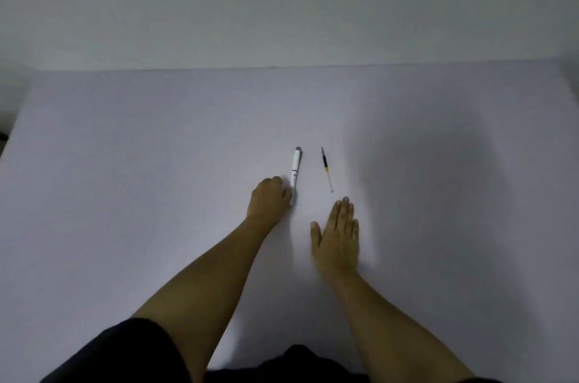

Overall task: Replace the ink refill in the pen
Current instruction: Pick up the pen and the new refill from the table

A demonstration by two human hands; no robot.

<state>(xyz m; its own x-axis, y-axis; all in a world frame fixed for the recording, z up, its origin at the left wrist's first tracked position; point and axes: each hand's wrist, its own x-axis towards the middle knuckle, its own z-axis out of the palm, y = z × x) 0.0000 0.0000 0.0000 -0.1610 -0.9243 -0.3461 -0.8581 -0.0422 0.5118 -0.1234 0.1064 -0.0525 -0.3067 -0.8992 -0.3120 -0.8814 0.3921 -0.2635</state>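
Observation:
A white pen [295,167] with a grey end lies on the pale table [156,163], pointing away from me. My left hand [268,197] is curled around its near end, fingers closed on the barrel. To the right lies a thin ink refill [326,168], dark at the far end, with a yellow band and a clear near end. My right hand [339,230] rests flat on the table just below the refill's near tip, fingers straight and together, holding nothing and not touching the refill.
The table runs to a plain wall at the back edge [272,68]. My dark sleeves and clothing [125,351] fill the bottom of the view. A broad shadow lies on the table's right side.

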